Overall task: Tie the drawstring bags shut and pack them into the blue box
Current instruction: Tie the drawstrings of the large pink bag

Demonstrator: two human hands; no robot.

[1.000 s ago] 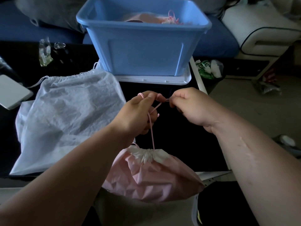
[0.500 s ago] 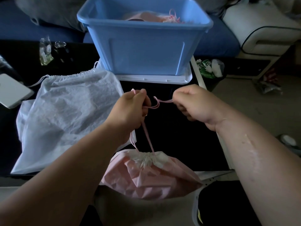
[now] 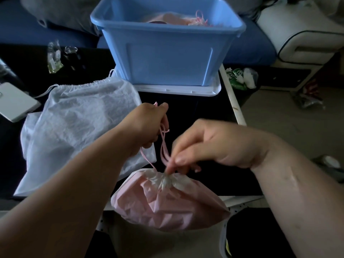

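Note:
A pink drawstring bag (image 3: 167, 205) lies at the near edge of the black table, its neck gathered tight. My left hand (image 3: 147, 125) holds the pink drawstring (image 3: 163, 146) up above the bag. My right hand (image 3: 210, 144) pinches the same cords low down, right at the gathered neck. The blue box (image 3: 167, 58) stands at the far side of the table on its white lid (image 3: 178, 89), with another pink bag (image 3: 178, 18) inside. A white drawstring bag (image 3: 78, 127) lies flat to the left, its neck open.
A white flat device (image 3: 14, 101) lies at the far left edge. Small clear packets (image 3: 54, 58) sit left of the box. A bin with green and white rubbish (image 3: 240, 77) stands past the table's right edge. A white chair (image 3: 305, 36) is at the far right.
My right hand has dropped from the level of my left hand down to the bag's neck. My left hand stays raised with the drawstring.

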